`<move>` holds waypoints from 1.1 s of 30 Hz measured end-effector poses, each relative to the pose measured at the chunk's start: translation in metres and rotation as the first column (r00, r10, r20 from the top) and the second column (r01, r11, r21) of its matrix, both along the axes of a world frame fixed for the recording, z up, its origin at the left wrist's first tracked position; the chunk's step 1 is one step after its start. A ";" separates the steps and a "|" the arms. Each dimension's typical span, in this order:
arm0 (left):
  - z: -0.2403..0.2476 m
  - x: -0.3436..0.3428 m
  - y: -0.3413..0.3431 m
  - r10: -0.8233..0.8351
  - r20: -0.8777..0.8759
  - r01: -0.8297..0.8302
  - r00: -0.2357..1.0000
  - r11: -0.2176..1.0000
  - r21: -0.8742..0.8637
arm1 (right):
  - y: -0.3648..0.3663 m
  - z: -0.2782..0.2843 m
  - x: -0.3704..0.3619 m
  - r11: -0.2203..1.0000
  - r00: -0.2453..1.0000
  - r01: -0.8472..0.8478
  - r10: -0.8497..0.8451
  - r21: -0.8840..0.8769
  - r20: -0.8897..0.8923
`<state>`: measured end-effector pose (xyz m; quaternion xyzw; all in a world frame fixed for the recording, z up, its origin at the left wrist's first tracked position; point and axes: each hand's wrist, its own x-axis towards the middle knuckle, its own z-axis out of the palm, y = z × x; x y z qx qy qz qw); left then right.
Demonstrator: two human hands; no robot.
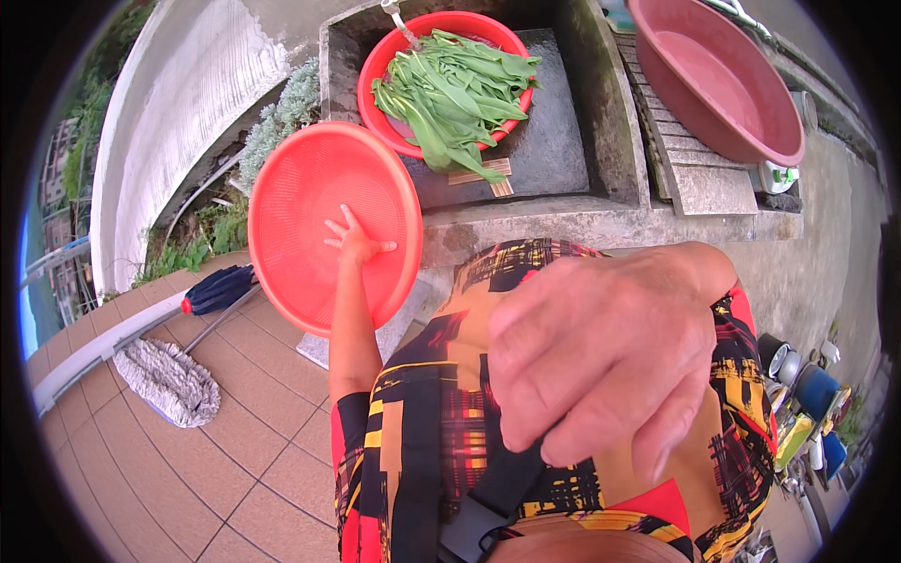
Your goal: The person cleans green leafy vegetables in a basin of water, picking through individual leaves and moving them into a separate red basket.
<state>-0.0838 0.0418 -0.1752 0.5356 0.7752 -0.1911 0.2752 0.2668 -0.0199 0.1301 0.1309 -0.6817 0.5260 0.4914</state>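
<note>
Fingers of the left hand (357, 242) are spreading flat inside a red sieve basket (333, 225), propping it; beyond it, greens (460, 94) are soaking. Right hand (601, 361) is hanging loosely curled, holding nothing.

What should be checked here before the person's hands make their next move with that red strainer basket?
1. Left hand flat against the red strainer basket: ok.
2. Basket holds nothing: ok.
3. Leafy greens lie in the red basin: ok.
4. Basin sits inside the stone sink: ok.
5. Right hand holds nothing: cannot tell; it is close to the camera, by a black strap.
6. Firm grip on basket: cannot tell.
</note>
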 end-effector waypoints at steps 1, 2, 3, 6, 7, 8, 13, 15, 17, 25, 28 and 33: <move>0.000 0.003 0.000 -0.008 -0.005 0.008 1.000 1.000 -0.001 | -0.004 0.011 -0.005 0.996 0.995 -0.089 0.089 -0.005 -0.046; 0.001 0.005 -0.001 -0.013 -0.012 0.013 1.000 1.000 0.002 | -0.008 0.021 -0.011 0.983 0.979 -0.184 0.183 -0.001 -0.093; 0.001 0.012 0.003 -0.023 0.000 0.023 1.000 1.000 0.015 | -0.012 0.029 -0.018 0.971 0.961 -0.224 0.207 -0.081 -0.183; -0.003 0.018 0.007 -0.042 0.011 0.042 0.999 0.998 0.046 | -0.023 0.030 -0.039 0.905 0.863 -0.421 0.380 -0.060 -0.334; -0.003 0.013 0.005 -0.044 0.001 0.044 0.999 0.998 0.054 | -0.024 0.026 -0.046 0.871 0.817 -0.491 0.453 -0.019 -0.358; -0.005 0.010 0.004 -0.048 -0.008 0.048 0.999 0.997 0.062 | -0.025 0.025 -0.050 0.846 0.793 -0.533 0.491 -0.020 -0.361; -0.003 0.008 0.003 -0.021 0.015 0.021 1.000 0.999 0.043 | -0.024 0.027 -0.051 0.730 0.716 -0.672 0.597 -0.127 -0.362; -0.005 0.007 0.003 -0.014 0.015 0.013 1.000 0.999 0.040 | -0.022 0.027 -0.047 0.670 0.688 -0.716 0.629 -0.197 -0.361; -0.009 0.009 0.003 -0.007 0.021 0.006 1.000 0.999 0.033 | -0.020 0.027 -0.041 0.614 0.668 -0.743 0.652 -0.268 -0.359; -0.003 0.007 0.003 -0.011 0.020 0.010 1.000 0.999 0.042 | -0.026 0.032 -0.034 0.470 0.590 -0.804 0.708 -0.364 -0.388; -0.005 0.008 0.003 -0.016 0.020 0.015 1.000 0.999 0.043 | -0.027 0.031 -0.037 0.484 0.602 -0.796 0.691 -0.363 -0.400; -0.008 0.006 0.002 -0.024 0.019 0.023 1.000 0.998 0.053 | -0.029 0.032 -0.036 0.510 0.627 -0.779 0.664 -0.366 -0.407</move>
